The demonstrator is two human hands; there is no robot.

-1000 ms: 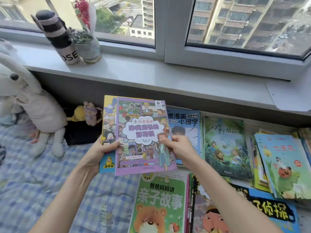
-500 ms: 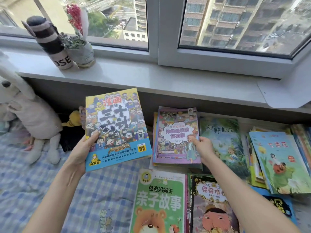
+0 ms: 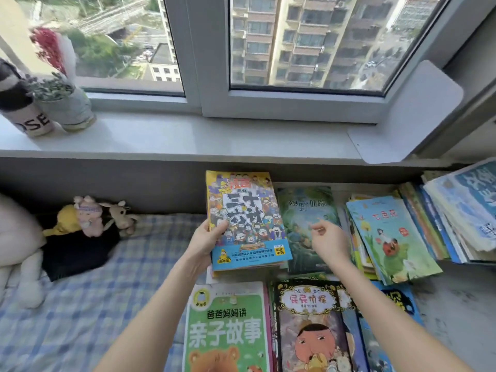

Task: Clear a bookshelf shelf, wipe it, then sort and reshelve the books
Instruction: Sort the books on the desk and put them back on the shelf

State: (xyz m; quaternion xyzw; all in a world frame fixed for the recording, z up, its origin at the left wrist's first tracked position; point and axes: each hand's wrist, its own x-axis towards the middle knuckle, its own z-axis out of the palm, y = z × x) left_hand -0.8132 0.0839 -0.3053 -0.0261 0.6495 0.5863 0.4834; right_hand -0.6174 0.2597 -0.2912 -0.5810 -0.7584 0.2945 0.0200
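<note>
- The sill (image 3: 188, 138) is running across the view under the window.
- A checked sheet (image 3: 80, 304) is covering the bed at left.
- Books are lying flat at right: a slumping pile (image 3: 456, 210) at the far right; a flower book (image 3: 389, 237) beside it; a forest book (image 3: 303, 210) next; a green book (image 3: 225, 331) and a detective book (image 3: 308, 331) nearest the camera.
- The comic (image 3: 247, 221) is lying face up on a low stack just left of the forest book; it seems to be resting there, though its underside is hidden.
- A pot (image 3: 69, 108) and a striped tube (image 3: 29, 116) are standing at the sill's left end.
- Plush toys (image 3: 94, 218) are leaning against the wall.
- The left hand (image 3: 204, 242) is gripping the comic's left edge, thumb curling over the cover.
- The right hand (image 3: 327, 242) is hovering over the forest book, fingers loosely curled, holding nothing.
</note>
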